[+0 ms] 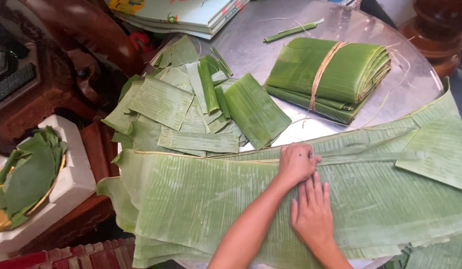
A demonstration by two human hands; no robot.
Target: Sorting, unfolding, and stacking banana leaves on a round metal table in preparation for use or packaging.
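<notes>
A large banana leaf [201, 199] lies spread across the near side of the round metal table [261, 45]. My left hand [296, 162] reaches over it, fingers curled and pinching the leaf along its midrib strip [360, 158]. My right hand [312, 214] lies flat just below it, palm down with fingers apart, pressing on the leaf and holding nothing.
A pile of cut leaf pieces [191, 109] lies at the table's left. Behind it is a folded leaf bundle tied with straw [330, 74]. Stacked books [181, 15] are at the far edge. A white tray with a bowl of leaves [32, 174] sits at left beside dark wooden furniture [81, 35].
</notes>
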